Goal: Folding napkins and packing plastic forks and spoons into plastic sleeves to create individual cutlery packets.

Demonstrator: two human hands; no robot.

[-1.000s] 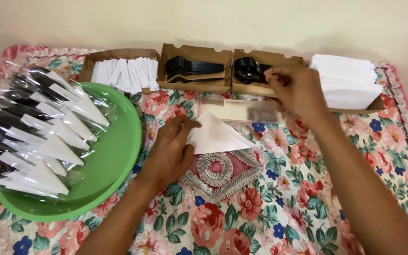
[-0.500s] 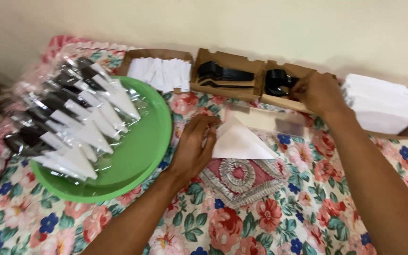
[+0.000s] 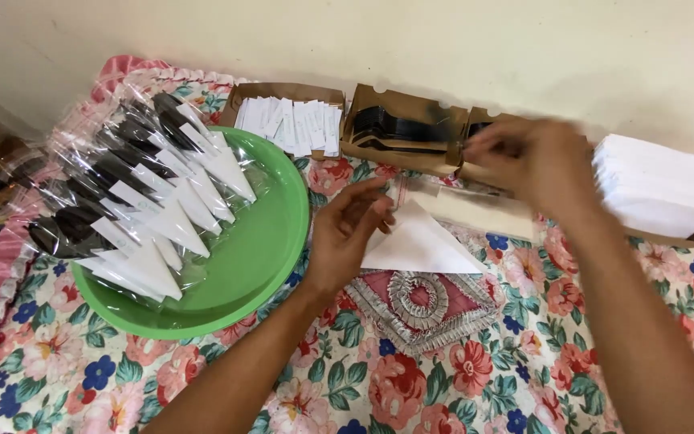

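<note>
Head view. The left hand (image 3: 347, 233) lies loosely open on the floral cloth (image 3: 202, 378), fingers curled, its fingertips touching the left edge of a white folded napkin (image 3: 421, 243) that rests on the cloth in a triangle, just above a red and silver embroidered patch (image 3: 419, 301). The right hand (image 3: 528, 159) is raised over the third cardboard box (image 3: 483, 120) at the back (motion blur hides its fingers, so whether it grips anything cannot be told). Left of that box stands a box of black cutlery (image 3: 399, 128), and further left a box of small white sachets (image 3: 291, 124). A stack of white napkins (image 3: 656, 185) sits at the far right, just beside the right hand. A clear flat strip (image 3: 475, 210) lies between the folded napkin and the boxes. On the left, a green plate (image 3: 259, 249) carries a row of clear-wrapped packets (image 3: 134, 205), each showing black cutlery and a white napkin point.
</note>
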